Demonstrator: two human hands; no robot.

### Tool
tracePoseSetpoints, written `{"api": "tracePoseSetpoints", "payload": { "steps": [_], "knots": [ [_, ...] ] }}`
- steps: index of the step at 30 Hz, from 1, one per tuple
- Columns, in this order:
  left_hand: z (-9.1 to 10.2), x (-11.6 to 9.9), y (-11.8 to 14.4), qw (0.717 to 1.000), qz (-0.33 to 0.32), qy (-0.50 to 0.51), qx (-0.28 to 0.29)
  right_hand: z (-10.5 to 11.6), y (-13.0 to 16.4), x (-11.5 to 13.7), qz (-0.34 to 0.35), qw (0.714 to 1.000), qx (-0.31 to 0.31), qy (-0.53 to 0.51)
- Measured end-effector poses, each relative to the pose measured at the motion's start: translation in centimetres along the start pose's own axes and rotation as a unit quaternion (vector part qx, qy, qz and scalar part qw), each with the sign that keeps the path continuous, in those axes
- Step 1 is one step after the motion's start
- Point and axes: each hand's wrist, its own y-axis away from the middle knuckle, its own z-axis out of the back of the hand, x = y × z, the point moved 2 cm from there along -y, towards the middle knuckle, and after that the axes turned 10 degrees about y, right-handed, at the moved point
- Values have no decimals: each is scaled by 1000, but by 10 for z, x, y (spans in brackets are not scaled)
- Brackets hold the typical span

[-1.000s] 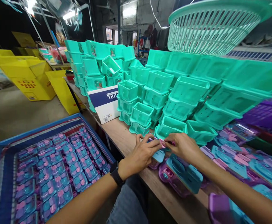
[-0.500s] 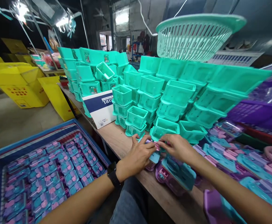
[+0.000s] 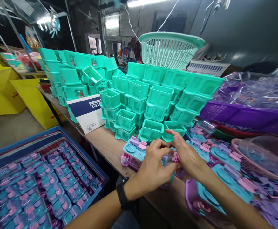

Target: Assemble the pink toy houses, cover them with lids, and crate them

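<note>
My left hand (image 3: pixel 154 167) and my right hand (image 3: pixel 186 154) meet over the wooden table's (image 3: pixel 110 147) front edge. Together they pinch a small toy piece (image 3: pixel 174 158) with pink and blue parts, mostly hidden by the fingers. A black watch sits on my left wrist. Just left of my left hand lies a finished toy (image 3: pixel 133 152) with a blue top and purple-pink body. Another such toy (image 3: pixel 202 199) lies under my right forearm.
Stacked turquoise plastic bins (image 3: pixel 139 98) fill the table behind, with a turquoise basket (image 3: pixel 169 49) on top. A white-and-blue carton (image 3: pixel 87 112) leans at left. A blue crate (image 3: pixel 45 173) of finished toys sits lower left. Loose toy parts (image 3: pixel 227 159) and a purple basket (image 3: pixel 246 116) lie right.
The camera has swung right and down. My hands drew closer to me along the table edge, still working the small piece; the finished toy now shows left of my left hand.
</note>
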Motion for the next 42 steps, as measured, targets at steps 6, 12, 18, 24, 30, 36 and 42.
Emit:
{"api": "tracePoseSetpoints", "payload": {
  "steps": [6,12,18,24,30,36,42],
  "knots": [
    [-8,10,5,994,33,52,-86,13,17,-30,-98,973,45,-204],
    [-14,17,5,931,193,309,3,35,33,-25,110,993,-34,7],
    [-10,1,-2,894,256,359,87,49,30,-11,228,970,-19,87],
    [6,19,10,997,72,-9,-6,30,13,-45,17,993,48,105],
    [3,37,25,960,-81,-217,155,11,6,-58,16,959,80,271],
    [-1,36,23,919,-73,-274,274,6,3,-58,59,913,84,394],
    [-4,55,37,914,-129,-309,228,-19,20,-55,98,922,-8,376]
  ]
}}
